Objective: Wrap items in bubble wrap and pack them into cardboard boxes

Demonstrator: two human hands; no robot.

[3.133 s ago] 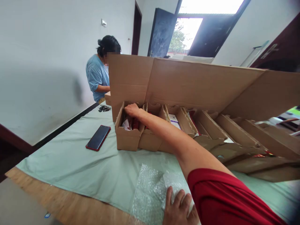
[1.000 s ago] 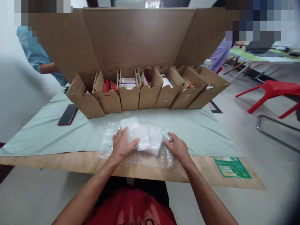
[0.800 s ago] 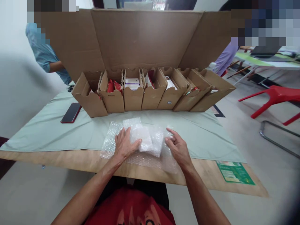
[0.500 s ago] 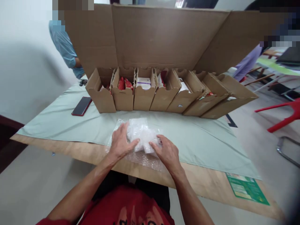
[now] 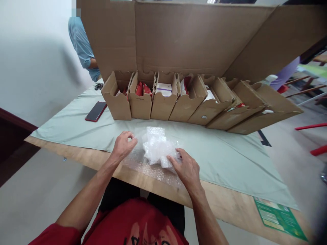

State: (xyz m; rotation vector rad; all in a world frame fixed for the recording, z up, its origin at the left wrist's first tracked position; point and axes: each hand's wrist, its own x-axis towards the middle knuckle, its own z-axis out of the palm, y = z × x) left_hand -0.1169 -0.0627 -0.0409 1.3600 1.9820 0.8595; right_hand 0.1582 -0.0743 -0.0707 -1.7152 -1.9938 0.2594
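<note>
A crumpled white bundle of bubble wrap [image 5: 156, 148] lies near the front of the table, on a flat clear bubble wrap sheet [image 5: 150, 173]. What is inside the bundle, if anything, cannot be made out. My left hand [image 5: 124, 145] is to the left of the bundle, thumb and forefinger pinched together at the sheet's left edge. On the opposite side, my right hand [image 5: 186, 165] grips the bundle's right edge, thumb in front and fingers curved behind.
Several open cardboard bins [image 5: 140, 107] stand in a row at the back, holding red packets and white boxes, before a tall cardboard panel [image 5: 184, 41]. A phone [image 5: 96, 111] lies left on the green cloth [image 5: 217, 153]. A green printed sheet [image 5: 279, 216] is front right. A person's blue sleeve [image 5: 81, 42] shows behind.
My left hand has lifted off the bundle and moved left, its fingers now pinched at the sheet's edge. My right hand stays at the bundle. The view has shifted slightly.
</note>
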